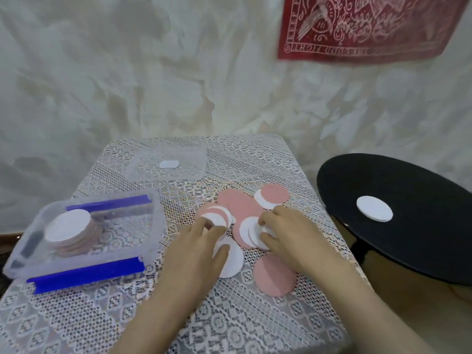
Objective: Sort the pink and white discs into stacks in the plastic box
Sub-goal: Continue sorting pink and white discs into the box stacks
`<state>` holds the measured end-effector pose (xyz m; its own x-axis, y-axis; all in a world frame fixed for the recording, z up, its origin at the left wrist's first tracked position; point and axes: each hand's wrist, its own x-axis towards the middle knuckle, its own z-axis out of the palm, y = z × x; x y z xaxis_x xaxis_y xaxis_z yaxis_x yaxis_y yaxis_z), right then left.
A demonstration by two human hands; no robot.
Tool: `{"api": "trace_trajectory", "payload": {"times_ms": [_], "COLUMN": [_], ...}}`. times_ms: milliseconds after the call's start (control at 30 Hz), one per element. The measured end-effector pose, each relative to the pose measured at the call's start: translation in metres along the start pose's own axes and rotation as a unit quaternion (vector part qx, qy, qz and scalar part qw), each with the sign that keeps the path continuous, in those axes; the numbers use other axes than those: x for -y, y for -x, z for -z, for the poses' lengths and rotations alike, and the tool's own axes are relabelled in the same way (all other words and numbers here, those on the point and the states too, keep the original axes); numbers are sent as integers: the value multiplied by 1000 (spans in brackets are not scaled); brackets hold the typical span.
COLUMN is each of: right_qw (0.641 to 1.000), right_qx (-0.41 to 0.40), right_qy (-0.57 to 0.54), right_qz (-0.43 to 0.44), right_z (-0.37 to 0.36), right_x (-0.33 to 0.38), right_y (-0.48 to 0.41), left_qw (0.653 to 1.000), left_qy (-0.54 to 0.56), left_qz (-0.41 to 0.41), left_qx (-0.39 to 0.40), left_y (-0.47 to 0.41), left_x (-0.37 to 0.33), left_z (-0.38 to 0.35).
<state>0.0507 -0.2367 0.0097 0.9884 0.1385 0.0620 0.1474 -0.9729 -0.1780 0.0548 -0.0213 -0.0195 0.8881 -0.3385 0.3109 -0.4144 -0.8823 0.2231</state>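
- Two or three thin discs, the small bundle of white discs (249,229), are pinched at their edge by the right hand (288,233). Its fingers are curled, with the thumb below and the forefinger above.
- The left hand (196,246) is not closed. Its fingers lie rather straight on a fan of white discs (217,217), and its thumb rests on one larger-looking white disc (231,261).
- Around both hands the loose pile lies on the lace tablecloth (229,323). The pink discs (240,205) overlap each other behind the fingers, and one separate pink disc (274,277) lies near the right wrist.
- To the left, apart from the pile, stands the plastic box (63,261) with blue clips. It holds one stack (69,226), white on top with pinkish edges under it.
- I judge the sorting is partly done, because one stack is in the box and many discs of both colours are not yet sorted.
- A single white disc (374,208) lies away on the black round seat (408,238), so it must also be collected.
- The clear lid (143,172) lies behind the box.
- How many discs the hands cover I cannot tell. The lower layers of the stack are blurred, so their colours are not sure.
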Motion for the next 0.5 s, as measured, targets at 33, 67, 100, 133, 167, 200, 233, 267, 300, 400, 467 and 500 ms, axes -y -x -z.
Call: {"api": "trace_trajectory", "payload": {"times_ms": [33,67,100,133,167,200,233,267,300,400,467,500], "right_qw": [1000,999,998,997,995,994,994,993,993,991,989,988], "right_qx": [-1,0,2,7,13,21,30,40,44,45,44,43], "right_qy": [-18,-38,-58,-76,-89,-96,-99,-99,-98,-108,-120,-129], "right_qz": [-5,-13,-21,-30,-34,-37,-40,-44,-47,-60,-68,-71], "right_z": [-3,-4,-5,-4,-3,-2,-1,1,1,1,-1,-2], "right_x": [-3,-5,-7,-8,-8,-9,-9,-8,-8,-7,-5,-4], "right_y": [-1,-2,-2,-2,-2,-3,-4,-4,-4,-3,-4,-5], "left_qw": [1000,1000,1000,999,999,999,999,999,999,998,998,998], "left_qy": [9,18,26,32,36,39,42,46,50,58,62,62], "left_qz": [4,6,6,4,4,7,11,14,15,8,5,7], "left_qx": [1,4,4,3,1,0,-1,0,2,-3,-3,-3], "left_y": [0,1,1,0,0,-2,-3,-3,-3,0,4,7], "left_x": [1,2,2,3,3,3,3,3,3,3,4,4], "left_z": [-2,-4,-5,-5,-5,-5,-5,-6,-5,-5,-4,-3]}}
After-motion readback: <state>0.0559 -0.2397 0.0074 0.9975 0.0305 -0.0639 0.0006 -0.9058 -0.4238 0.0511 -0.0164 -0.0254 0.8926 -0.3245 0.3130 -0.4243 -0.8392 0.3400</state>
